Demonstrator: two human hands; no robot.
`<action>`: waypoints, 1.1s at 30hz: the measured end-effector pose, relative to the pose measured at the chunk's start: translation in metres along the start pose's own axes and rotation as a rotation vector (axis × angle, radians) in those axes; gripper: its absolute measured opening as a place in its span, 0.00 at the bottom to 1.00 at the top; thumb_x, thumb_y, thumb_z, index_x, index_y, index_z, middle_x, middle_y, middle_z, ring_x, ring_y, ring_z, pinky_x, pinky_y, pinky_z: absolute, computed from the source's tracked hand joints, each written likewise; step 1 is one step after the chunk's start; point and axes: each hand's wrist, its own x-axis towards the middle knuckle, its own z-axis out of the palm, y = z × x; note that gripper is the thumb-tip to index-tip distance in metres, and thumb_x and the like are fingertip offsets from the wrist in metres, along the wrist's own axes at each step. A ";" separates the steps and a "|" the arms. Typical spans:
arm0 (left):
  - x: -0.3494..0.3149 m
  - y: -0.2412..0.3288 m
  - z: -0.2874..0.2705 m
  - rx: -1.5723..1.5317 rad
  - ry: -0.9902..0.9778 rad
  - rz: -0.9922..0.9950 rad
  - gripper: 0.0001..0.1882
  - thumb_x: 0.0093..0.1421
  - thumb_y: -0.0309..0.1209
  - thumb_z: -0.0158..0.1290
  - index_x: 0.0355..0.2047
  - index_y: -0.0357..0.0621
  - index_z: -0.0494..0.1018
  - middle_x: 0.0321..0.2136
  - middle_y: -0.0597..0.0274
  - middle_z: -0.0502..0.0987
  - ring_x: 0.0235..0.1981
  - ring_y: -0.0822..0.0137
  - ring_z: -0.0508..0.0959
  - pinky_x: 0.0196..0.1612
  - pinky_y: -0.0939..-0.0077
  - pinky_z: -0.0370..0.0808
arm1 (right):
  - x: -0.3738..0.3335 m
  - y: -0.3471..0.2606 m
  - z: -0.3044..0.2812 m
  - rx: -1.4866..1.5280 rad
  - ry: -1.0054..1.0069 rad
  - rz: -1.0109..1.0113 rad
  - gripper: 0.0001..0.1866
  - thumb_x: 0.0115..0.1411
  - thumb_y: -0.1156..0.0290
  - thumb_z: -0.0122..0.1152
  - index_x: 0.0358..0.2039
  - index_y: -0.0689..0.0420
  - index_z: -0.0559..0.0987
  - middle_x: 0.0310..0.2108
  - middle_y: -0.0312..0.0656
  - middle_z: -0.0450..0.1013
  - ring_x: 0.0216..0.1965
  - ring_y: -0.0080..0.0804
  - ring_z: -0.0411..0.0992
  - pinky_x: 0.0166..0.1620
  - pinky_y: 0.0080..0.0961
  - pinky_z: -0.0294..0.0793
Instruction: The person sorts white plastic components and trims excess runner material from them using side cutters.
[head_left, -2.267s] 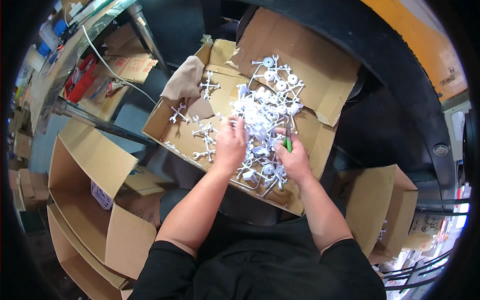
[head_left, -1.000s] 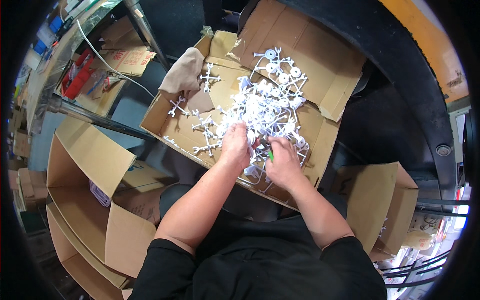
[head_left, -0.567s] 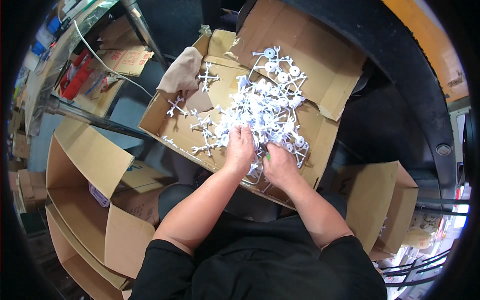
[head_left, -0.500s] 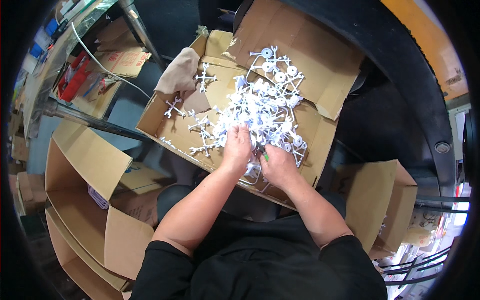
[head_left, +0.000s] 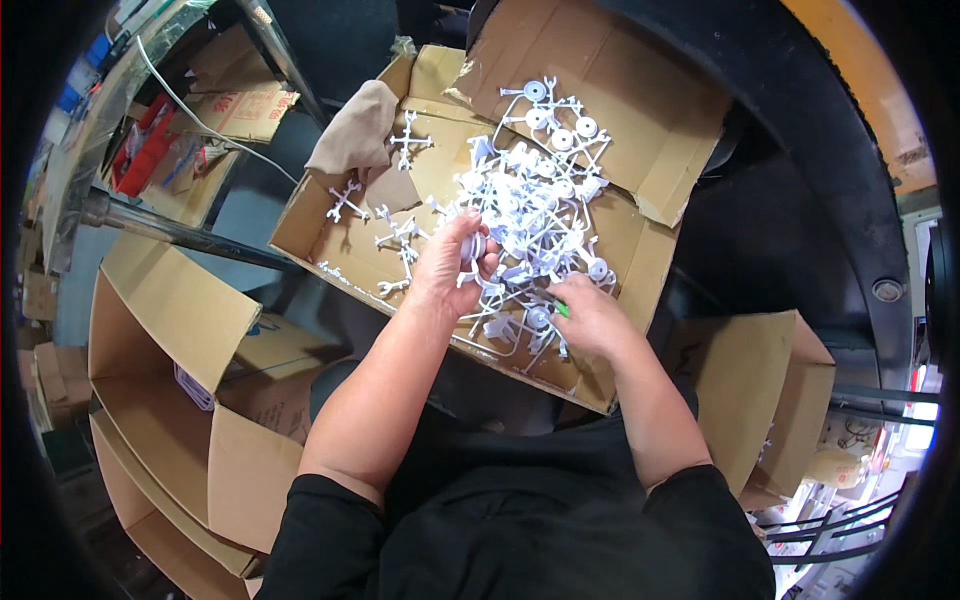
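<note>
My left hand (head_left: 448, 262) is closed around a few white plastic parts (head_left: 474, 250), rounded in shape, at the near left side of a heap. In my right hand (head_left: 592, 315) is a small green-handled hand tool (head_left: 562, 309); its working end points left toward the heap, and its exact kind is hard to make out. The heap of white moulded plastic pieces (head_left: 530, 215), with discs, hooks and thin runners tangled together, lies in a shallow cardboard box (head_left: 330, 260) in front of me. Between my hands are more white runners (head_left: 510, 330).
Branching white pieces (head_left: 408, 140) and a beige cloth (head_left: 355, 130) lie on the box's left side. Open cardboard boxes stand at lower left (head_left: 160, 370) and at right (head_left: 745, 400). A metal rail (head_left: 190, 235) runs at left; a black curved frame (head_left: 800, 120) arches at right.
My hands have moved apart. The left has lifted up and left with white parts in its fingers; the right has shifted right with the green-handled tool.
</note>
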 end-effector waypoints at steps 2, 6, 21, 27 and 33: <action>-0.002 -0.002 0.005 0.059 0.012 0.033 0.10 0.55 0.30 0.57 0.33 0.39 0.70 0.23 0.62 0.71 0.20 0.69 0.74 0.18 0.80 0.75 | 0.002 0.000 0.004 -0.065 -0.002 0.030 0.17 0.52 0.72 0.57 0.44 0.56 0.77 0.45 0.50 0.68 0.47 0.49 0.70 0.51 0.39 0.69; 0.001 0.002 -0.005 0.051 0.007 -0.018 0.09 0.55 0.30 0.57 0.32 0.40 0.70 0.23 0.63 0.70 0.20 0.70 0.74 0.16 0.82 0.73 | 0.000 -0.016 -0.002 -0.198 0.293 -0.008 0.14 0.49 0.75 0.59 0.40 0.56 0.77 0.40 0.48 0.68 0.43 0.47 0.71 0.47 0.40 0.71; -0.002 0.012 -0.002 -0.145 0.062 0.108 0.07 0.55 0.30 0.54 0.29 0.42 0.68 0.21 0.63 0.70 0.18 0.69 0.71 0.17 0.81 0.71 | 0.004 -0.039 0.016 -0.056 -0.562 -0.191 0.21 0.54 0.76 0.49 0.50 0.52 0.74 0.47 0.50 0.69 0.47 0.47 0.70 0.50 0.37 0.70; 0.003 0.012 -0.008 -0.139 0.077 0.118 0.06 0.54 0.29 0.54 0.29 0.43 0.68 0.20 0.66 0.67 0.16 0.74 0.66 0.15 0.83 0.66 | 0.011 0.004 -0.029 0.287 0.558 0.143 0.18 0.54 0.72 0.53 0.46 0.55 0.75 0.43 0.51 0.71 0.46 0.47 0.70 0.51 0.36 0.69; 0.000 0.014 -0.002 -0.145 0.100 0.118 0.05 0.54 0.29 0.54 0.29 0.45 0.68 0.20 0.66 0.67 0.16 0.75 0.67 0.15 0.85 0.66 | 0.012 0.048 -0.032 -0.037 -0.073 0.495 0.18 0.53 0.72 0.49 0.45 0.57 0.75 0.43 0.56 0.73 0.46 0.52 0.71 0.49 0.39 0.70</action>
